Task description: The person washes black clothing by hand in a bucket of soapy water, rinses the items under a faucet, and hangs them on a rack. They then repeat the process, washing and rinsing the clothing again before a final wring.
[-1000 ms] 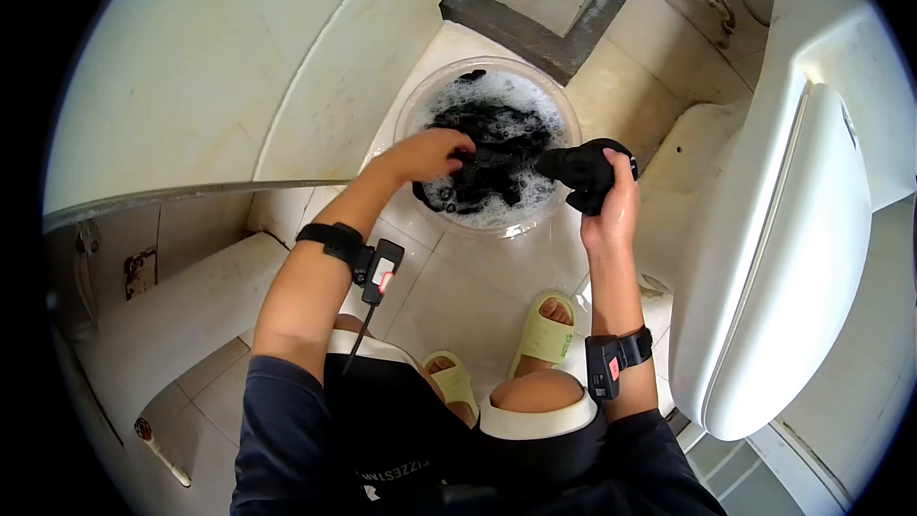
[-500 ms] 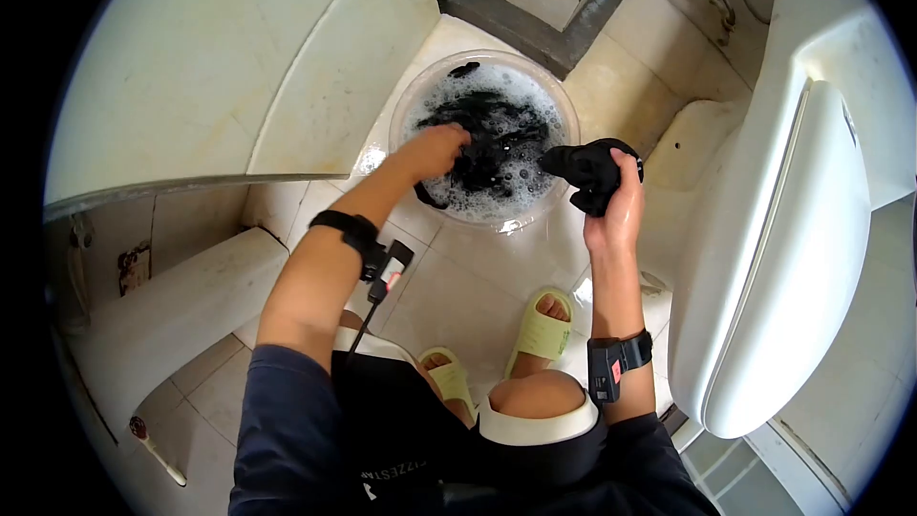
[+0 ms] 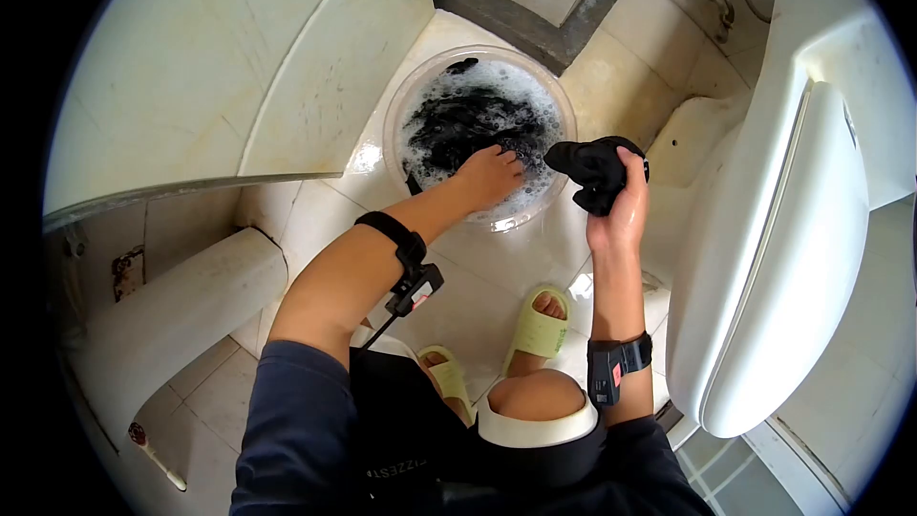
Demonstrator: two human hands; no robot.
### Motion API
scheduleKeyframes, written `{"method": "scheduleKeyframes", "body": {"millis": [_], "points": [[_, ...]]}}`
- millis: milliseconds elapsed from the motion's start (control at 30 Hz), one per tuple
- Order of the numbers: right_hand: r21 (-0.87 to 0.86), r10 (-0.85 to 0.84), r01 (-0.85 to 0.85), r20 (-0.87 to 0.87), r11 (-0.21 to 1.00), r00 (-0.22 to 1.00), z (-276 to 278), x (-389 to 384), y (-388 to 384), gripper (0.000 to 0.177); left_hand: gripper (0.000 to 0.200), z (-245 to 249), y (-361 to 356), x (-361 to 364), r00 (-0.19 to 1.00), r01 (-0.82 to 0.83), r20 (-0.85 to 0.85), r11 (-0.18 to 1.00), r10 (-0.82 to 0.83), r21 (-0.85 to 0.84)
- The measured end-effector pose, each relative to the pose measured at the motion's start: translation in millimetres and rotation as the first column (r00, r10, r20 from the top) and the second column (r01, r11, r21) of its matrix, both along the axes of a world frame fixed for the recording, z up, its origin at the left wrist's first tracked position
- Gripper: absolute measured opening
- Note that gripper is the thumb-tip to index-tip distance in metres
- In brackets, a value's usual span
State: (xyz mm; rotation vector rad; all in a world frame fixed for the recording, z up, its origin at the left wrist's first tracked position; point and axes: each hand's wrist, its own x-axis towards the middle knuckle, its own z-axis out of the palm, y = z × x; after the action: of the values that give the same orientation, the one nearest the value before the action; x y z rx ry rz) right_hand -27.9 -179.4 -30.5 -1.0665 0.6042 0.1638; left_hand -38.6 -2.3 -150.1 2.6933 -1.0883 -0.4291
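A round translucent basin (image 3: pixel 391 124) on the floor holds foamy water with black fabric (image 3: pixel 478 124) floating in it. My left hand (image 3: pixel 490 179) hovers at the basin's near right side, just over the suds. Its fingers look loosely bent and slightly apart, with nothing visible in them. To the right of the basin, my right hand (image 3: pixel 626 205) grips a bunched black cloth (image 3: pixel 594 172), raised above the floor. One end of that cloth points left toward the basin's rim; its exact kind is not clear.
A white washbasin (image 3: pixel 793 258) stands close on the right. A pale curved panel (image 3: pixel 334 57) rises at left, above a white rounded fixture (image 3: pixel 191 315). Behind the basin runs a dark stone ledge (image 3: pixel 506 14). Green slippers (image 3: pixel 542 333) are on my feet below.
My left hand has moved right and toward me across the basin, away from the black fabric in the middle. The right hand still holds the cloth in nearly the same place.
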Motion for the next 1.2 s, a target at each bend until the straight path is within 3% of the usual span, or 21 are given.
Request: {"method": "scheduleKeyframes", "body": {"millis": [67,133,167,233,300,367,467,600,700,767,833,900,933,1000,1033,1100,1133,1200], "points": [[-0.005,-0.005,0.005,0.005,1.000,1.000,0,0,-1,0.016,0.024,-5,9,-2,0.997,0.050,0.048,0.997,-0.053,0.062],[-0.010,-0.005,0.005,-0.014,1.000,1.000,4,1,1,0.016,0.025,5,24,3,0.977,-0.132,-0.191,0.971,0.094,-0.199],[-0.016,-0.003,0.002,-0.034,1.000,0.999,5,-1,2,0.015,0.025,8,30,5,0.976,-0.127,-0.198,0.972,0.087,-0.199],[-0.006,-0.009,0.009,-0.039,1.000,0.999,1,-1,2,0.016,0.026,12,44,15,0.710,-0.592,-0.640,0.740,0.293,-0.319],[0.007,-0.010,0.010,-0.044,1.000,0.999,-3,0,2,0.016,0.025,17,58,21,0.574,-0.732,-0.696,0.651,0.431,-0.201],[0.022,-0.022,0.023,-0.029,0.999,0.999,-6,1,2,0.018,0.026,22,69,24,0.617,-0.708,-0.699,0.642,0.361,-0.293],[0.006,0.019,-0.019,-0.030,1.000,0.999,-3,2,4,0.017,0.024,9,80,28,0.520,-0.748,-0.812,0.599,0.264,-0.284],[0.011,-0.024,0.024,0.000,1.000,1.000,-1,4,1,0.018,0.020,9,80,31,0.518,-0.754,-0.807,0.598,0.284,-0.273],[0.019,-0.098,0.097,0.036,0.995,0.995,-3,4,0,0.019,0.023,27,69,29,0.517,-0.702,-0.822,0.668,0.241,-0.246],[0.013,-0.082,0.082,0.028,0.997,0.996,-1,3,0,0.019,0.030,21,58,19,0.777,-0.390,-0.628,0.823,0.052,-0.414],[0.011,-0.063,0.063,0.022,0.998,0.998,2,3,4,0.019,0.035,23,46,10,0.807,-0.140,-0.585,0.935,-0.083,-0.326],[0.009,-0.105,0.105,0.031,0.994,0.994,5,3,8,0.020,0.032,28,30,17,0.716,-0.135,-0.699,0.983,0.009,-0.126],[0.006,-0.102,0.102,0.035,0.995,0.994,6,3,8,0.020,0.032,30,20,20,0.718,-0.138,-0.696,0.982,0.009,-0.129],[-0.003,-0.055,0.055,-0.016,0.998,0.998,11,1,6,0.020,0.031,33,1,22,0.893,-0.389,-0.383,0.836,0.238,-0.387],[-0.009,-0.049,0.049,-0.010,0.999,0.999,11,1,5,0.020,0.031,28,-6,24,0.893,-0.392,-0.379,0.831,0.241,-0.394],[-0.005,-0.030,0.030,0.027,1.000,0.999,10,-2,1,0.020,0.032,5,-20,23,0.963,-0.265,-0.022,0.938,0.267,-0.224],[-0.011,-0.027,0.027,0.030,1.000,0.999,11,-4,-1,0.020,0.031,-1,-24,23,0.963,-0.214,0.118,0.952,0.243,-0.219],[-0.031,-0.028,0.029,0.035,0.999,0.999,13,-4,-1,0.020,0.025,3,-21,30,0.979,-0.158,0.106,0.975,0.175,-0.155]]}}
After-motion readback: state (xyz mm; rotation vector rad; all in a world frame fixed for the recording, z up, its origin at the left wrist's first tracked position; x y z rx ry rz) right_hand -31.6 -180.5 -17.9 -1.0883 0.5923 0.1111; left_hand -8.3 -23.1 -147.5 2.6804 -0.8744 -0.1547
